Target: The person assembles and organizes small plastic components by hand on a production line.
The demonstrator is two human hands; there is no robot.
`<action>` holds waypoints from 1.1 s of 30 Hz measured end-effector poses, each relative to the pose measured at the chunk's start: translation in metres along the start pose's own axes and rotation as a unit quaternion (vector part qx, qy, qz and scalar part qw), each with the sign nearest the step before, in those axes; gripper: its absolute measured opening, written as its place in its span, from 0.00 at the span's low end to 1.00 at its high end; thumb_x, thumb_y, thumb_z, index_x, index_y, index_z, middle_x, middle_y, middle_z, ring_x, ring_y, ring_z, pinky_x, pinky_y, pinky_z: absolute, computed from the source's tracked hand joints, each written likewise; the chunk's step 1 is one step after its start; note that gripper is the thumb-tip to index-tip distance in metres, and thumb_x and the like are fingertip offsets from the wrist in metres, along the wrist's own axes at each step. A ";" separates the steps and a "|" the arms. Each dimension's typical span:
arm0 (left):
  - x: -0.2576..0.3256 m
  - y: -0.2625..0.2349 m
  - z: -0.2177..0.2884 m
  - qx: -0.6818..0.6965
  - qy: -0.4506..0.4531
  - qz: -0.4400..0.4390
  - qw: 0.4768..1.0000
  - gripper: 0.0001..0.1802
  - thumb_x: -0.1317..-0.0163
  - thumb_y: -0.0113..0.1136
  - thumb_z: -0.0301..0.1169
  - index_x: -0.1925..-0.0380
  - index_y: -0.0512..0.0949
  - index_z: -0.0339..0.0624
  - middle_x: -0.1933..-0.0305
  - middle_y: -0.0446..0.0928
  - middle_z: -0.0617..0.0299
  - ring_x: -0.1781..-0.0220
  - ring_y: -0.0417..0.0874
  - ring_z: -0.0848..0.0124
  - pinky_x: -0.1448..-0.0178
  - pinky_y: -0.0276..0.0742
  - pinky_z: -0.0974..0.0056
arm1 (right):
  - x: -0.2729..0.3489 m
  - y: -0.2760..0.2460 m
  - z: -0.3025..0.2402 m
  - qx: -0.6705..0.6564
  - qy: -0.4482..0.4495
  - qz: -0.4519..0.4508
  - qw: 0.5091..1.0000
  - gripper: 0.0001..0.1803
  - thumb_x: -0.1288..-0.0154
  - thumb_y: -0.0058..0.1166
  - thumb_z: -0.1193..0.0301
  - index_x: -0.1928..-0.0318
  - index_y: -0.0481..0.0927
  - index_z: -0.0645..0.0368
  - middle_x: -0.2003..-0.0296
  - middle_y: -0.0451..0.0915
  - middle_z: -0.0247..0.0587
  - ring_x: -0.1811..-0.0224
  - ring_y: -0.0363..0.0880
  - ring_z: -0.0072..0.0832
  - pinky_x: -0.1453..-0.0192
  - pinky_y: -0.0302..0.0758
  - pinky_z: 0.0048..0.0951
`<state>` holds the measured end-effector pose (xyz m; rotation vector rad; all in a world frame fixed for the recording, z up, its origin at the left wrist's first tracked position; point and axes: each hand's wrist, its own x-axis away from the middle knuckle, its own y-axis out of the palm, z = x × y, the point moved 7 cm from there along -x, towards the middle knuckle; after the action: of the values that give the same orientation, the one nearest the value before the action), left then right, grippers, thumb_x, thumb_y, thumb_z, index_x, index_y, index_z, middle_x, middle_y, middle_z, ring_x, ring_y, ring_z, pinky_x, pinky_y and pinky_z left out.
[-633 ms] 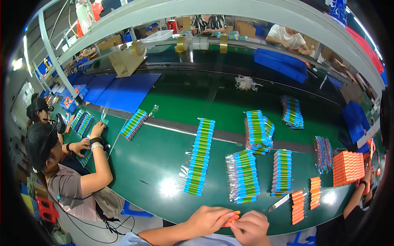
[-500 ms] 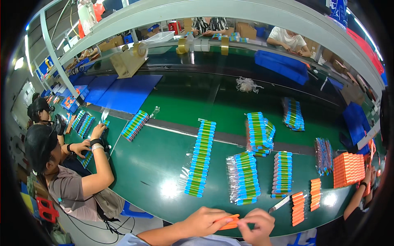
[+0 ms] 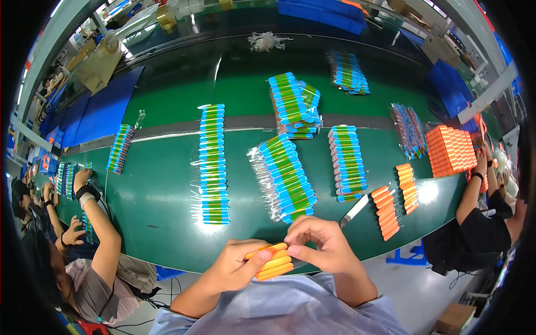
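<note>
My left hand [image 3: 237, 265] is closed round a small bunch of orange rounded handles [image 3: 274, 269], held in front of my body by the table edge. With bent fingers, my right hand [image 3: 326, 245] pinches at the right end of the uppermost handle; what lies between its fingertips is hidden. Just beyond is a clear-wrapped stack of blue-and-green-banded sticks [image 3: 287, 176]. A long row of similar sticks [image 3: 213, 167] lies to the left, another stack [image 3: 347, 159] to the right. Two rows of orange handles [image 3: 386, 212] with thin tips lie right of a flat whitish tool [image 3: 354, 210].
A big orange handle pile [image 3: 451, 152] stands at right, near a co-worker's arm [image 3: 472, 190]. At left another person's arm [image 3: 103, 223] reaches over the green table [image 3: 151, 195]. Further off are a blue bin [image 3: 321, 15], blue sheets [image 3: 111, 103] and crumpled clear film [image 3: 268, 41].
The view has tilted down and shifted right. The orange handles now show as a fanned bunch in my left hand, and my right fingers remain at their end.
</note>
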<state>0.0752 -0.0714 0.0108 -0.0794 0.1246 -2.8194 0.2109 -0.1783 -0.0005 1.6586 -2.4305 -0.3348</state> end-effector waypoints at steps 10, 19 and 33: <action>0.003 0.004 0.013 -0.056 0.075 -0.032 0.995 0.09 0.27 0.60 0.28 0.62 0.83 0.32 0.70 0.81 0.52 0.74 0.81 0.57 0.68 0.76 0.60 | 0.002 0.031 0.037 -0.397 0.221 -0.178 0.873 0.07 0.30 0.64 0.73 0.65 0.83 0.62 0.63 0.81 0.36 0.64 0.77 0.17 0.61 0.71 0.22; -0.003 0.003 0.008 -0.139 -0.020 0.102 0.985 0.13 0.24 0.56 0.31 0.55 0.85 0.32 0.65 0.85 0.49 0.68 0.87 0.55 0.63 0.81 0.60 | 0.015 0.052 -0.042 0.517 -0.286 0.114 0.799 0.06 0.46 0.67 0.81 0.67 0.84 0.60 0.72 0.76 0.34 0.73 0.76 0.30 0.71 0.70 0.30; 0.012 -0.011 0.005 -0.068 0.119 0.214 0.967 0.20 0.21 0.51 0.37 0.56 0.86 0.29 0.67 0.87 0.52 0.73 0.88 0.66 0.67 0.83 0.66 | 0.022 0.048 -0.048 0.393 -0.334 0.064 0.854 0.17 0.52 0.77 0.78 0.59 0.88 0.60 0.67 0.81 0.34 0.65 0.79 0.32 0.59 0.77 0.33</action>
<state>0.0610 -0.0647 0.0173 0.2297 0.3456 -2.3756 0.1733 -0.1861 0.0594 1.8411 -3.5258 0.1942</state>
